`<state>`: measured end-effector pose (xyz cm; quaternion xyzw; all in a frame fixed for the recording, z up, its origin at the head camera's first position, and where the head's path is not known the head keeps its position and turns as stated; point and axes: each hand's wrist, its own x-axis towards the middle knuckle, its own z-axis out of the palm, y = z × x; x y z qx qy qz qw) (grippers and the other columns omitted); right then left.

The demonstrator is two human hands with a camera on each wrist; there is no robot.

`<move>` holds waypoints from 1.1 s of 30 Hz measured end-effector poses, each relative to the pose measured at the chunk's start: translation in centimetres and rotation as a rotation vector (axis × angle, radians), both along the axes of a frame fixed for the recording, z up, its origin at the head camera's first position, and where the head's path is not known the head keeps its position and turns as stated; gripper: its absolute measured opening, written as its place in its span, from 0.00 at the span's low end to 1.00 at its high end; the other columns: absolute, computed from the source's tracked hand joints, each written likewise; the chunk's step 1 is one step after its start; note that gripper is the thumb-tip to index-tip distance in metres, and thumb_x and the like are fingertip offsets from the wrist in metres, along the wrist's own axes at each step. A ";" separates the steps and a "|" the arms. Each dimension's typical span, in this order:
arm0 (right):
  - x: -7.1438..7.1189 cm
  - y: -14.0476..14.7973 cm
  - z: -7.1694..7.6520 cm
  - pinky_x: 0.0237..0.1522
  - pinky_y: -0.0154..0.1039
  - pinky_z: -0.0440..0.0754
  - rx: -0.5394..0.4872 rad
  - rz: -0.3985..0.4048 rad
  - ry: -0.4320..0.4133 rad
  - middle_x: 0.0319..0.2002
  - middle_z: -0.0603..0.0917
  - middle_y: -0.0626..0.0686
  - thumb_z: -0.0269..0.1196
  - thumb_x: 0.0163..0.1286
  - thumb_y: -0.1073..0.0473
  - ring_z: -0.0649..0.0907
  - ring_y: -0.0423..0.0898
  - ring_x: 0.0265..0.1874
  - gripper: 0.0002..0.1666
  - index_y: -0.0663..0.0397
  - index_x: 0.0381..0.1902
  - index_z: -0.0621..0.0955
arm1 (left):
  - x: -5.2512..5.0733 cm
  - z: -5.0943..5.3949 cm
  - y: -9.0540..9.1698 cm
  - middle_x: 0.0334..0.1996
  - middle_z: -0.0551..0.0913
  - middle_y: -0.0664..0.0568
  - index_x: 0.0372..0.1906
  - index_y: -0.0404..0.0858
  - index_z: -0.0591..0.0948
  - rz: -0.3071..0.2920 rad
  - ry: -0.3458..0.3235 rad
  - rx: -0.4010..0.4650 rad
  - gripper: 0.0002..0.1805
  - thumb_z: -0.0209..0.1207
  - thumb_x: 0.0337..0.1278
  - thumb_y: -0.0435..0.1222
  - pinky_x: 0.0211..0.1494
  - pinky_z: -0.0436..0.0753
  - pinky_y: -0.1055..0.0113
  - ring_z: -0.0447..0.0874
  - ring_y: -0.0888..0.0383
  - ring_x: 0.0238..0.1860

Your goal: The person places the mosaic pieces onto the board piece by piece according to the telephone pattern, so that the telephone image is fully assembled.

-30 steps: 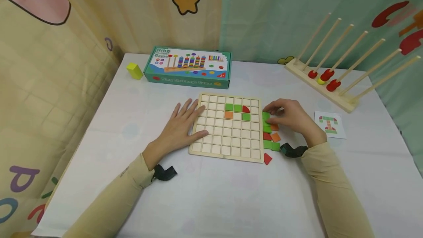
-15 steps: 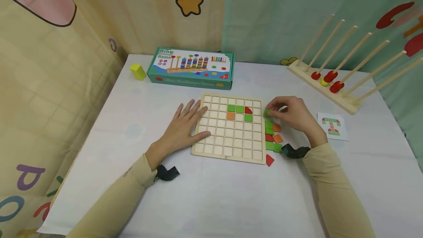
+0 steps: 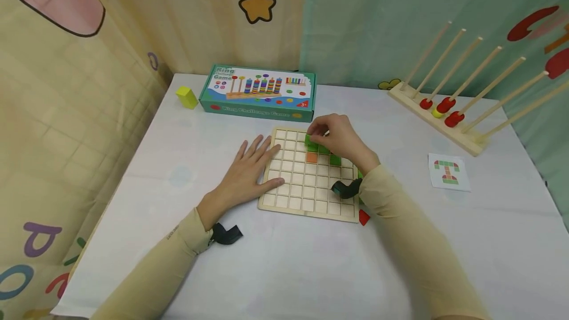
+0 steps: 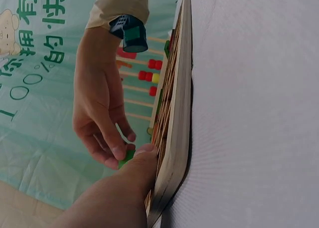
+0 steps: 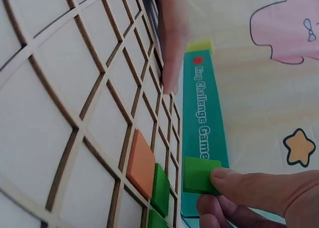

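Note:
My right hand (image 3: 342, 137) pinches a green square tile (image 5: 198, 175) between thumb and fingers, over the far rows of a wooden grid board (image 3: 289, 191). The right wrist view shows this tile raised above the grid, close to an orange tile (image 5: 141, 164) and a green tile (image 5: 160, 190) set in cells. Another green tile (image 3: 335, 160) sits nearer the right side; my right hand hides some cells around it. My left hand (image 3: 244, 174) rests with spread fingers on the board's left edge. From the left wrist view, the held tile appears beyond my left thumb (image 4: 144, 158).
A red tile (image 3: 364, 217) lies off the board's right edge; my right forearm hides most loose tiles there. A pattern card (image 3: 449, 172) lies to the right. Behind stand a Ring Challenge Game box (image 3: 258, 94), a yellow block (image 3: 186, 97) and a peg rack (image 3: 435, 117) with several rings.
My right hand has picked up a green tile from the pile beside the board and carried it left over the far rows. My left hand has stayed on the board's left edge.

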<state>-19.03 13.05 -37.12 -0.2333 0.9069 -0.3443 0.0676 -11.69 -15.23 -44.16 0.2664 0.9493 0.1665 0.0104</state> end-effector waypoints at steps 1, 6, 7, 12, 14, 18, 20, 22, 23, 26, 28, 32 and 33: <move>-0.1 -0.4 -0.2 0.48 0.49 0.85 -0.005 -0.002 0.000 0.38 0.90 0.56 0.69 0.73 0.63 0.87 0.51 0.40 0.05 0.58 0.44 0.89 | 0.0 0.0 0.0 0.87 0.46 0.47 0.86 0.48 0.56 0.000 0.000 0.000 0.50 0.53 0.69 0.69 0.87 0.35 0.42 0.36 0.46 0.88; -0.2 -1.7 -1.1 0.45 0.48 0.86 -0.022 -0.021 -0.014 0.37 0.89 0.56 0.70 0.73 0.63 0.87 0.51 0.39 0.04 0.58 0.43 0.89 | 0.1 0.1 0.1 0.87 0.47 0.47 0.86 0.47 0.56 -0.001 0.006 0.000 0.50 0.53 0.69 0.68 0.87 0.36 0.42 0.37 0.45 0.88; -0.1 -1.9 -1.3 0.45 0.48 0.86 -0.022 -0.028 -0.011 0.37 0.89 0.56 0.70 0.73 0.63 0.87 0.51 0.38 0.04 0.58 0.42 0.89 | 0.1 0.1 0.1 0.87 0.47 0.47 0.86 0.47 0.56 -0.001 0.006 -0.001 0.50 0.53 0.69 0.68 0.87 0.36 0.42 0.37 0.45 0.88; 0.4 -2.3 -1.8 0.48 0.48 0.84 0.030 -0.069 0.040 0.39 0.90 0.56 0.71 0.72 0.62 0.84 0.53 0.41 0.05 0.57 0.43 0.91 | 0.1 0.2 0.2 0.87 0.47 0.46 0.86 0.47 0.56 -0.002 0.007 -0.001 0.50 0.53 0.69 0.68 0.87 0.36 0.42 0.38 0.45 0.87; 0.7 -2.4 -1.9 0.49 0.48 0.82 0.077 -0.076 0.059 0.40 0.90 0.56 0.71 0.72 0.61 0.81 0.53 0.43 0.06 0.55 0.44 0.92 | 0.1 0.2 0.2 0.87 0.47 0.46 0.86 0.47 0.56 -0.002 0.007 0.003 0.50 0.53 0.69 0.68 0.87 0.36 0.42 0.38 0.45 0.87; 1.4 -2.4 -1.7 0.52 0.48 0.81 0.183 -0.037 0.086 0.47 0.89 0.57 0.71 0.72 0.59 0.78 0.54 0.47 0.12 0.55 0.50 0.91 | 0.2 0.2 0.1 0.87 0.47 0.46 0.86 0.47 0.57 -0.001 0.007 0.003 0.50 0.53 0.69 0.68 0.87 0.36 0.42 0.38 0.45 0.88; 1.8 -2.3 -1.5 0.56 0.49 0.82 0.217 -0.001 0.097 0.51 0.89 0.58 0.71 0.72 0.59 0.78 0.55 0.51 0.15 0.56 0.55 0.90 | 0.2 0.2 0.1 0.87 0.47 0.46 0.86 0.47 0.56 0.000 0.007 -0.002 0.50 0.53 0.69 0.69 0.87 0.36 0.42 0.38 0.45 0.88; 2.2 -2.1 -1.3 0.60 0.50 0.82 0.239 0.035 0.102 0.54 0.88 0.58 0.71 0.73 0.60 0.78 0.55 0.55 0.19 0.57 0.59 0.88 | 0.2 0.2 0.0 0.87 0.47 0.46 0.86 0.47 0.56 0.001 0.005 -0.004 0.50 0.53 0.69 0.68 0.87 0.36 0.42 0.37 0.45 0.88; 2.5 -1.8 -1.1 0.62 0.51 0.81 0.237 0.052 0.102 0.56 0.88 0.58 0.71 0.73 0.60 0.78 0.55 0.57 0.20 0.57 0.60 0.87 | 0.2 0.1 0.0 0.87 0.47 0.46 0.86 0.47 0.56 0.000 0.004 -0.004 0.50 0.53 0.69 0.68 0.87 0.36 0.42 0.37 0.45 0.88; 3.1 -0.8 -0.3 0.66 0.53 0.79 0.201 0.072 0.095 0.58 0.88 0.57 0.70 0.73 0.59 0.77 0.55 0.62 0.22 0.58 0.62 0.86 | 0.3 0.1 0.0 0.87 0.48 0.46 0.86 0.47 0.57 0.002 0.004 0.000 0.50 0.54 0.68 0.68 0.87 0.36 0.42 0.38 0.45 0.87; 3.6 0.4 0.2 0.67 0.55 0.78 0.161 0.065 0.093 0.59 0.87 0.57 0.71 0.73 0.58 0.77 0.56 0.63 0.21 0.59 0.61 0.86 | 0.3 0.1 0.0 0.87 0.48 0.45 0.85 0.46 0.57 0.000 0.008 0.004 0.50 0.55 0.68 0.67 0.87 0.37 0.41 0.38 0.44 0.87; 4.3 3.6 1.2 0.63 0.59 0.80 0.110 0.011 0.090 0.57 0.88 0.59 0.70 0.73 0.61 0.82 0.59 0.60 0.18 0.60 0.58 0.87 | 0.2 0.2 0.1 0.86 0.50 0.45 0.85 0.46 0.58 -0.001 0.020 0.011 0.50 0.55 0.68 0.67 0.87 0.38 0.41 0.40 0.44 0.87; 4.5 4.5 1.3 0.62 0.59 0.81 0.102 -0.008 0.080 0.56 0.88 0.59 0.70 0.73 0.62 0.83 0.59 0.58 0.17 0.60 0.58 0.87 | 0.2 0.3 0.2 0.86 0.50 0.45 0.85 0.46 0.58 -0.002 0.021 0.011 0.50 0.55 0.68 0.67 0.87 0.38 0.41 0.40 0.45 0.87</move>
